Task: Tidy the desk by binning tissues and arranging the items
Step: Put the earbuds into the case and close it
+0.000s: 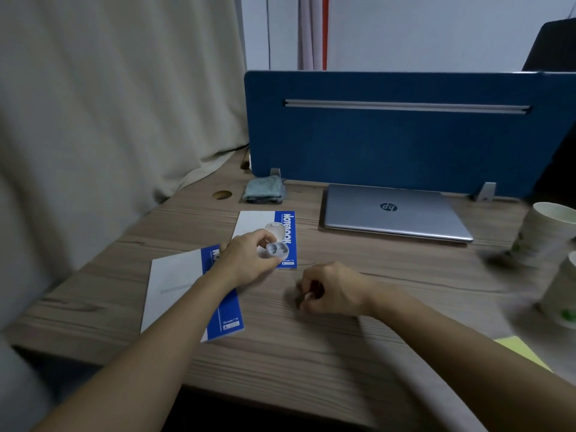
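Observation:
My left hand grips a small white earbud case with its lid flipped up, held just above the far notebook. A second blue-and-white notebook lies nearer me, partly under my left forearm. My right hand is closed into a loose fist on the wooden desk; something small and dark shows between its fingers, too blurred to name. No tissue is visible.
A shut silver laptop lies against the blue divider. A folded grey-blue cloth sits at the back left. Two paper cups stand at the right edge, blurred. A yellow sheet lies near right. A curtain hangs on the left.

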### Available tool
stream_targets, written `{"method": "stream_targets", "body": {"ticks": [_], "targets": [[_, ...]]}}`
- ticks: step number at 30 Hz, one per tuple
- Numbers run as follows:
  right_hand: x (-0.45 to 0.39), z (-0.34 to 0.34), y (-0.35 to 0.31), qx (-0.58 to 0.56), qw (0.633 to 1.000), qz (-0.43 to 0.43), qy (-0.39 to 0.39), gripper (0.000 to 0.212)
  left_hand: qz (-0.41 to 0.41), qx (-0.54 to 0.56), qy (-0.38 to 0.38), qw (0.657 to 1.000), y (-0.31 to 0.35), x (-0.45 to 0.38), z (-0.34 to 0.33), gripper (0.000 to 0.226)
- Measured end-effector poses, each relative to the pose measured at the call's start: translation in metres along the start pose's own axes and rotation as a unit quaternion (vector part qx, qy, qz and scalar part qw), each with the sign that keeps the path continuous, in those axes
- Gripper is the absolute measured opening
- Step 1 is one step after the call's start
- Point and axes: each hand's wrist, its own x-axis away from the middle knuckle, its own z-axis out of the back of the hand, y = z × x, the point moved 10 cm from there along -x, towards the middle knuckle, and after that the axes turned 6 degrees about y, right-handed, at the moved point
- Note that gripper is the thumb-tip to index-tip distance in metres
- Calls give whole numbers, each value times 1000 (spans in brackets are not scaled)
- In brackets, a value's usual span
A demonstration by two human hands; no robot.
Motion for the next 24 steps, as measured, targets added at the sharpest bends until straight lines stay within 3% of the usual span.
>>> {"method": "stream_targets", "body": {"ticks": [4, 12, 17, 24], "targets": [[6, 6, 10, -35, 999, -22, 34, 11, -36, -8, -3, 999, 14, 6, -8, 38], [-10, 32, 54, -89, 977, -105, 160, 16, -63, -15, -8, 998, 22, 7, -15, 47], [-38, 42, 34, -59, 975, -67, 203, 12, -48, 10, -39, 998, 3, 11, -5, 49], [-62, 33, 13, -29, 979, -40, 199, 23, 5, 44, -69, 997, -34, 24, 16, 44]]}}
